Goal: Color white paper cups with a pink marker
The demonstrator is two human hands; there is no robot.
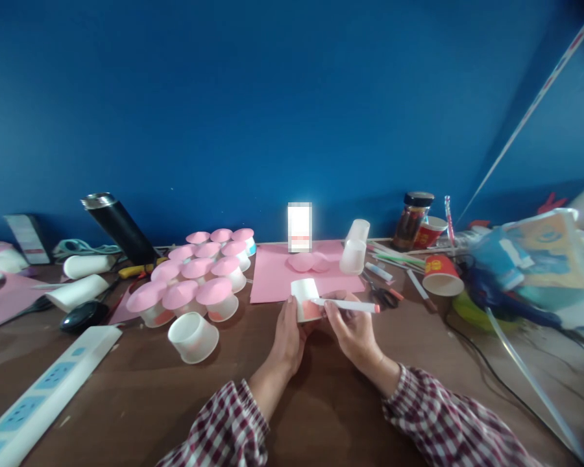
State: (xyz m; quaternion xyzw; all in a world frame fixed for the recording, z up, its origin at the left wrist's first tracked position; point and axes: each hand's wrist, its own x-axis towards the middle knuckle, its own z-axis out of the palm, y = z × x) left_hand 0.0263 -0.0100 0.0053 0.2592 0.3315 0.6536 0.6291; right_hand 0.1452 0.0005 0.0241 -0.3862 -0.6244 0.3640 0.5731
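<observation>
A: What are the hands doing?
B: The left hand (288, 334) grips a white cup (304, 287) by its side, upright. The right hand (354, 331) pinches a white marker (353, 305), its tip at the cup's wall; I can't tell whether it touches.
A: And just beyond them?
B: A pink sheet (267, 279), with pink discs (302, 262) lying on it straight ahead of the cup. Two frosted cups (353, 257) are past the right hand.
A: Anything crowding the left hand?
B: A lone cup (193, 338) is nearest on that side. Behind it, pink-topped cups (217, 291) stand packed in rows, blocking the way to the black flask (126, 227). A power strip (43, 395) lies well out to the left.
A: And on the right?
B: Scissors (383, 295) lie just beyond the right hand. Farther out, a red paper cup (442, 275) lies tipped, and a dark cable (491, 374) runs across the tabletop (331, 408).
</observation>
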